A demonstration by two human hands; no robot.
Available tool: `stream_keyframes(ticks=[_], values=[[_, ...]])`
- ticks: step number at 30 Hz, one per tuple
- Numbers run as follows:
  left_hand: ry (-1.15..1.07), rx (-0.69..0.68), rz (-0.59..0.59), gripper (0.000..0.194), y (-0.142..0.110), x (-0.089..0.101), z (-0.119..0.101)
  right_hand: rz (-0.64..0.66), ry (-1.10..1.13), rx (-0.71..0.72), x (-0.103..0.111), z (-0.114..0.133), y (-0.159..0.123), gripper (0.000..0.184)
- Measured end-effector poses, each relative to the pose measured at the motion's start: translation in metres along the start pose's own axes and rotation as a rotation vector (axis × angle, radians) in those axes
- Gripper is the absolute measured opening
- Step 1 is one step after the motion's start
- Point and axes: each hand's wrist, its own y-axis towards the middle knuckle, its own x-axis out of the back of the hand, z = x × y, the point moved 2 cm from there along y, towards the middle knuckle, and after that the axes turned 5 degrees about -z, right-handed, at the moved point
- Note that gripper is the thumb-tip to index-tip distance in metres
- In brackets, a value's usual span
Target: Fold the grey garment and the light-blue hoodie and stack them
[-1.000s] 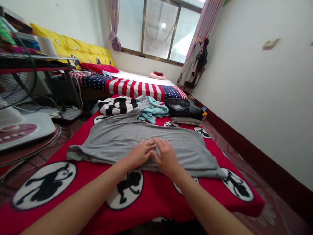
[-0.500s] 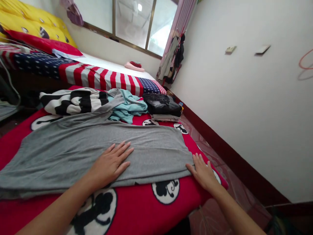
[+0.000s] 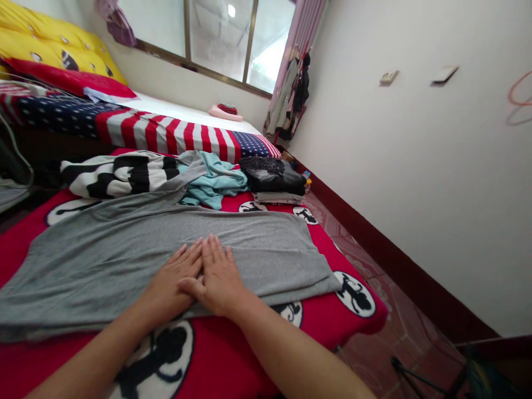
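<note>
A grey cloth garment (image 3: 274, 266) lies spread out lengthwise on a red blanket (image 3: 233, 354) with round black-and-white figures; I cannot tell what kind of garment. One narrow part of it runs back onto the turquoise cloth (image 3: 211, 180). My left hand (image 3: 177, 280) rests flat on the garment near its middle, fingers stretched. Right beside it, my right hand (image 3: 220, 277) lies flat on the same grey fabric, its thumb over the edge of the left hand. Neither hand grips anything.
Behind the garment lie a black-and-white patterned cloth (image 3: 124, 174) and a stack of folded dark clothes (image 3: 272, 176). Farther back stands a bed with a star-and-stripe cover (image 3: 166, 133). A white wall (image 3: 407, 183) rises on the right, and tiled floor (image 3: 374, 354) shows beside the blanket.
My right hand has moved left from the garment's right end to the middle, against my left hand. My left hand stays at nearly the same spot on the cloth.
</note>
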Motion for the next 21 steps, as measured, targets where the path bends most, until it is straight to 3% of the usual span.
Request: stream_keyframes(ticks=[6,9,13,21], values=[[0.121,0.111,0.050,0.064,0.004,0.012,-0.007,-0.064,-0.384,-0.262,0.043,-0.097,-0.040,0.082],[0.126,0.165,0.077,0.069,-0.002,0.021,-0.008,-0.096,-0.529,-0.319,0.056,-0.132,-0.056,0.076],[0.129,0.208,0.119,0.071,-0.015,0.034,-0.003,-0.140,-0.632,-0.280,0.055,-0.151,-0.063,0.077],[0.147,0.216,0.197,0.072,-0.053,0.056,0.000,-0.189,-0.693,-0.219,0.049,-0.159,-0.063,0.079]])
